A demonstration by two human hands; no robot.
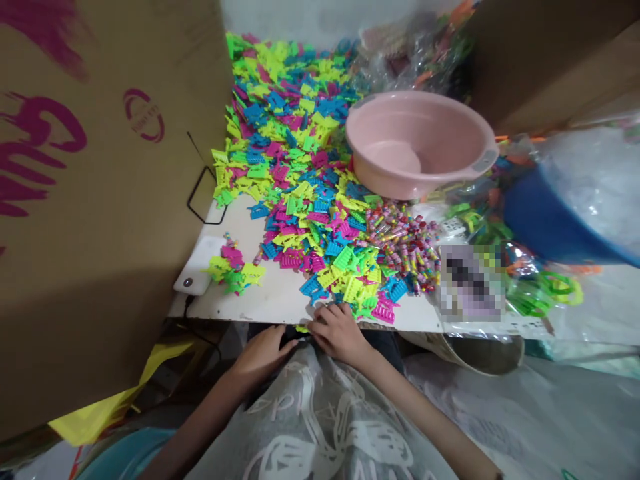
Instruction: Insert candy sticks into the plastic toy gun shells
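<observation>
Both hands sit at the near edge of the white worktop [280,297], lower centre of frame: the right hand [337,333] has its fingers curled down among the small comb-toothed plastic clips in neon yellow, blue, pink and green [300,167], while the left hand [263,353] is loosely curled just beside a yellow scrap; whether either pinches a piece I cannot tell. The clips look light, stiff and slick, likely best pinched by the flat back, not the thin teeth. A pink plastic basin [417,143] stands at upper right.

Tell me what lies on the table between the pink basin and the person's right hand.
In the head view, between the pink basin and the right hand lies the heap of small plastic pieces in yellow, blue, green and pink, reaching right to the fingertips.
</observation>
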